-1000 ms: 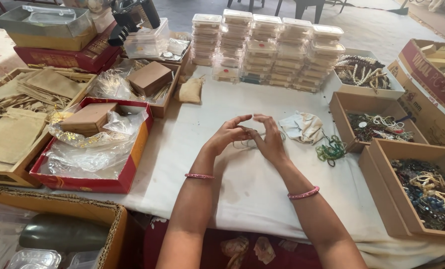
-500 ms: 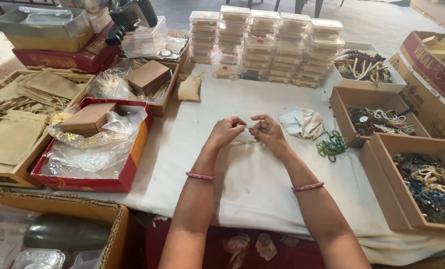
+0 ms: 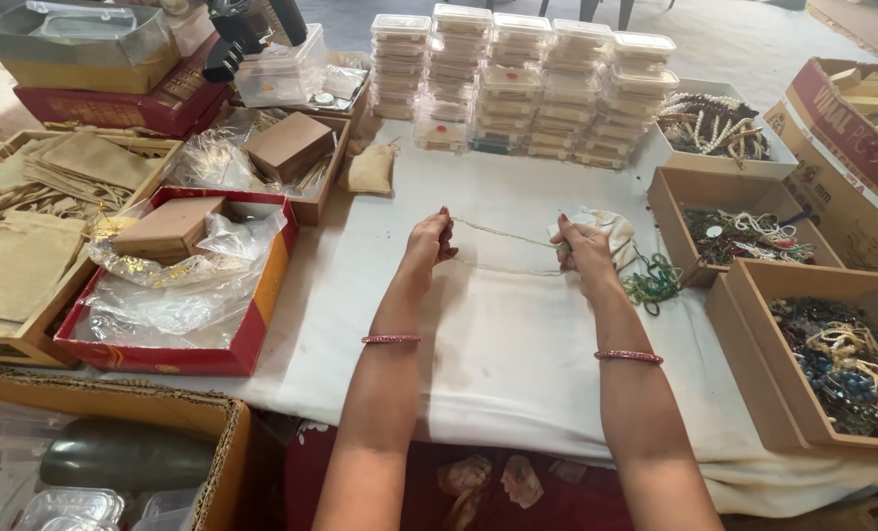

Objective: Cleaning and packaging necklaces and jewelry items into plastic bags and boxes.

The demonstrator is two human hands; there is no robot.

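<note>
My left hand (image 3: 429, 244) and my right hand (image 3: 583, 252) hold a thin pale bead necklace (image 3: 503, 252) stretched as a loop between them, just above the white tablecloth (image 3: 498, 344). Both hands are closed, each pinching one end of the loop. A pink bangle sits on each wrist. A crumpled cream cloth pouch (image 3: 611, 231) lies just behind my right hand. A green bead string (image 3: 653, 285) lies to its right on the cloth.
Stacks of clear plastic boxes (image 3: 527, 84) stand at the back. Brown trays of mixed bead jewellery (image 3: 837, 364) line the right. A red box with plastic wrap (image 3: 174, 295), small brown boxes and a tray of jute pouches (image 3: 26, 246) fill the left.
My hands were together at the centre, working the necklace. They have drawn apart sideways, pulling the necklace out into a long loop between them.
</note>
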